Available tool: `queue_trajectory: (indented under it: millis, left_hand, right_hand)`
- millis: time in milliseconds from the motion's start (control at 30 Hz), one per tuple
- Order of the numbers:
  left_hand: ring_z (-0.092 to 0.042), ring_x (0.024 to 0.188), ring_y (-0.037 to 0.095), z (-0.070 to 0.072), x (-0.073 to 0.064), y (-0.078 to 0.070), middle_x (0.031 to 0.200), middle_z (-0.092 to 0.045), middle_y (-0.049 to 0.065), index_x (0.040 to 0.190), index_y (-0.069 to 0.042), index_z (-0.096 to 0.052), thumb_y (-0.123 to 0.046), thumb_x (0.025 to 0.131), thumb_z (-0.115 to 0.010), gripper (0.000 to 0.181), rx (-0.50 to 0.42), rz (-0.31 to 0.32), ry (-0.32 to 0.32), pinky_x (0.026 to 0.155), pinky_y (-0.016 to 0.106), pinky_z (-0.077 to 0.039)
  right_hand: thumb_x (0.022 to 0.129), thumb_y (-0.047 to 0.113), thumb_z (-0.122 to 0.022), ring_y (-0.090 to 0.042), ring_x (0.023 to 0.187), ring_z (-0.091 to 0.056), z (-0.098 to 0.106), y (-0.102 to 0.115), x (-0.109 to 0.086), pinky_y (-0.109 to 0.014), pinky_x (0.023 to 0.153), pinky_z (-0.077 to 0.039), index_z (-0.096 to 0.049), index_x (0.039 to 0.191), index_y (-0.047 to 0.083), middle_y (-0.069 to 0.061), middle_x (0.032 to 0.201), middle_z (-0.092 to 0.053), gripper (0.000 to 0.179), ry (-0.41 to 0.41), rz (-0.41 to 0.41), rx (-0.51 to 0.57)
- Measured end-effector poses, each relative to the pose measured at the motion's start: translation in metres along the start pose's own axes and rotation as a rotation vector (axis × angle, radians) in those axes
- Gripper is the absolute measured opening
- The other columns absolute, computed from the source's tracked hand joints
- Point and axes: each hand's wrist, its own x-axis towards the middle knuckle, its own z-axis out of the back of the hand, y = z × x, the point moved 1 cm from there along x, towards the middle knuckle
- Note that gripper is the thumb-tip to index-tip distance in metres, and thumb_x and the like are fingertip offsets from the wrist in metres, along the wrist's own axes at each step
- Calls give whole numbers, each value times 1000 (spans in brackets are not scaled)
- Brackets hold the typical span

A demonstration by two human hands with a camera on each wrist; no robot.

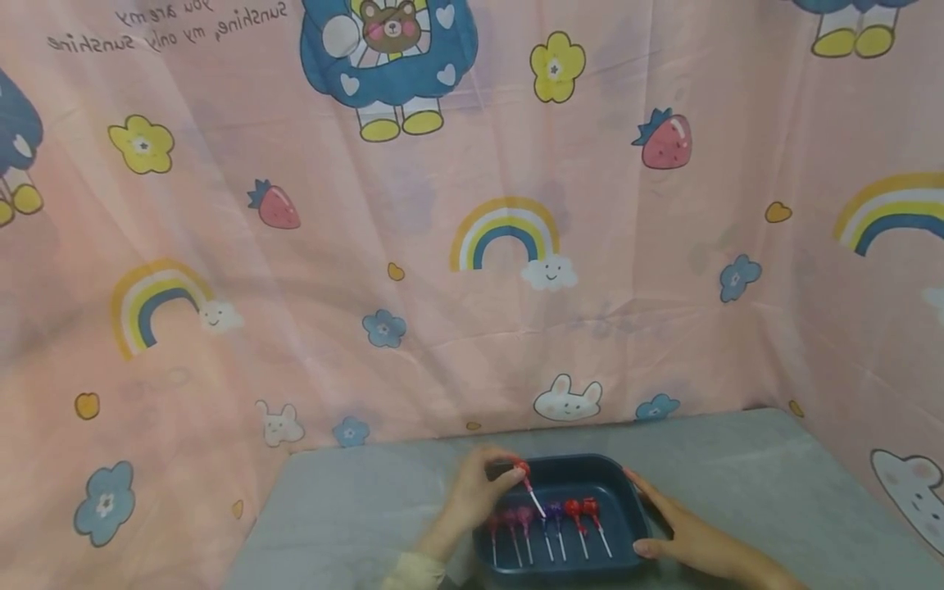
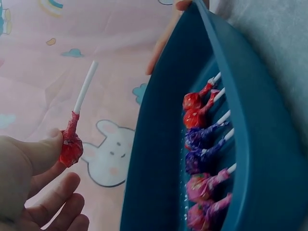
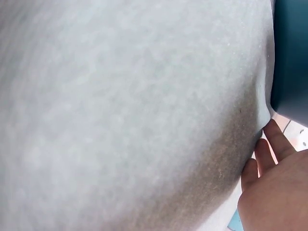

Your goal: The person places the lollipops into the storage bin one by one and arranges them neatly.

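My left hand [image 1: 475, 487] pinches a red-wrapped lollipop [image 2: 72, 147] by its candy end, between thumb and forefinger. Its white stick points up in the left wrist view, and down over the tray in the head view. Below it, a dark blue tray [image 1: 575, 469] holds a row of wrapped lollipops: two red ones [image 1: 583, 510] at the right, two purple ones [image 2: 195, 163] in the middle and several pinkish ones [image 2: 199, 187] at the left. At the tray's right side lies my right hand [image 1: 686, 533], fingers extended along the outer wall and thumb at the rim.
The tray stands on a grey cloth-covered table [image 1: 354, 508]. Behind the table hangs a pink curtain [image 1: 324, 279] printed with rainbows, flowers and animals. In the right wrist view the grey cloth [image 3: 130, 96] fills most of the picture.
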Motion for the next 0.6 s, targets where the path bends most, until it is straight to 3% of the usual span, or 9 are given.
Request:
queue_trajectory:
  millis: [167,300,600]
  left_hand:
    - [-61,98,15,-10,3,-4,99,-69,-6,98,-25,-72,-40,83,-67,21,50,-32,16,87,29,-46]
    - [-59,98,10,-20,6,-10,100,-68,-7,95,-27,-72,-41,84,-67,19,83,-19,44,86,27,-46]
    - [-59,96,11,-41,7,-11,97,-67,-3,96,-21,-73,-36,83,-68,21,-53,-30,97,85,28,-46]
  right_hand:
    - [89,42,-61,-63,134,-12,-1,-1,0,-82,88,-20,5,151,33,-34,151,-21,91,-3,-19,-15]
    - [89,43,-61,-63,134,-12,0,-1,0,-82,88,-20,5,151,34,-33,151,-20,91,-2,-36,-18]
    - [89,41,-62,-60,134,-17,0,2,-2,-81,89,-22,3,152,32,-33,150,-24,91,-9,-14,-28]
